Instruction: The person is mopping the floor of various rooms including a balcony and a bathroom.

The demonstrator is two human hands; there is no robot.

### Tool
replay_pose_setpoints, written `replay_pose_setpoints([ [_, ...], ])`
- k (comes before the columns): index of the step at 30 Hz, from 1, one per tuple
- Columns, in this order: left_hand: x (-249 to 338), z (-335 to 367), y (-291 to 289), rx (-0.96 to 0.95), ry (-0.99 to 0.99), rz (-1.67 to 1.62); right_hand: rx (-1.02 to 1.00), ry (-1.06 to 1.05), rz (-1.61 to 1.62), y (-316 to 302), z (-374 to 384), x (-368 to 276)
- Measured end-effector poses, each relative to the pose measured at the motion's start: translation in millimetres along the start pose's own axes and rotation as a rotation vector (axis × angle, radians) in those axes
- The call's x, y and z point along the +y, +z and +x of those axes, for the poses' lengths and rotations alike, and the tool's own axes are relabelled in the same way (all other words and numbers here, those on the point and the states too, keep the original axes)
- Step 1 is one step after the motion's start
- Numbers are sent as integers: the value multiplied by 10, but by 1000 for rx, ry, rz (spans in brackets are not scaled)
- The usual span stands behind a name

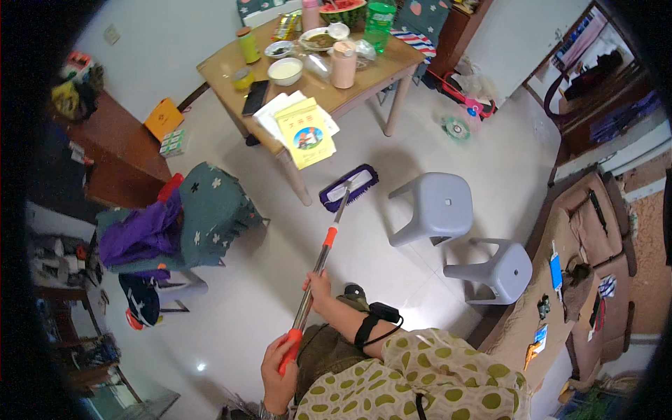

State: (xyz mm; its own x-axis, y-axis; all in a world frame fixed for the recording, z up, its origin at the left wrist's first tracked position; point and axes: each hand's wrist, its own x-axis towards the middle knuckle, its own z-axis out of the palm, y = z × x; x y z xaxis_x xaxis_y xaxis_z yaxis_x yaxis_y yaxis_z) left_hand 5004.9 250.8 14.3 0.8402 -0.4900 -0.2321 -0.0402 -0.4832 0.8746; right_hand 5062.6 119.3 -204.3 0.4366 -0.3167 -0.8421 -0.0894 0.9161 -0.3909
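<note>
A flat floor mop spans the middle of the view, its purple fringed head [349,187] lying on the pale tiled floor [294,241] by a table leg. My left hand [278,372] is closed round the orange grip [291,348] at the top end of the pole. Farther down, my right hand [318,288] wraps the bare metal pole [304,308]. The right forearm reaches across from the lower right, with a black strap and a small device on it. Both hands hold the same mop.
A wooden table [378,82] stands ahead, with dishes, bottles and yellow booklets [306,133] at its near corner. Two grey plastic stools [448,201] are right of the mop head. To the left is a cloth-covered chair [210,213] with purple cloth. A brown sofa [553,280] lines the right.
</note>
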Motion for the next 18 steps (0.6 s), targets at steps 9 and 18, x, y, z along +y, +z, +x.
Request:
replay_pose_setpoints([
  [9, -36, 884, 354, -241, -619, -47, 132, -219, -392, 110, 682, -467],
  [18, 106, 2355, 1441, -161, -602, -397, 72, -225, -464, 340, 2104, -1972],
])
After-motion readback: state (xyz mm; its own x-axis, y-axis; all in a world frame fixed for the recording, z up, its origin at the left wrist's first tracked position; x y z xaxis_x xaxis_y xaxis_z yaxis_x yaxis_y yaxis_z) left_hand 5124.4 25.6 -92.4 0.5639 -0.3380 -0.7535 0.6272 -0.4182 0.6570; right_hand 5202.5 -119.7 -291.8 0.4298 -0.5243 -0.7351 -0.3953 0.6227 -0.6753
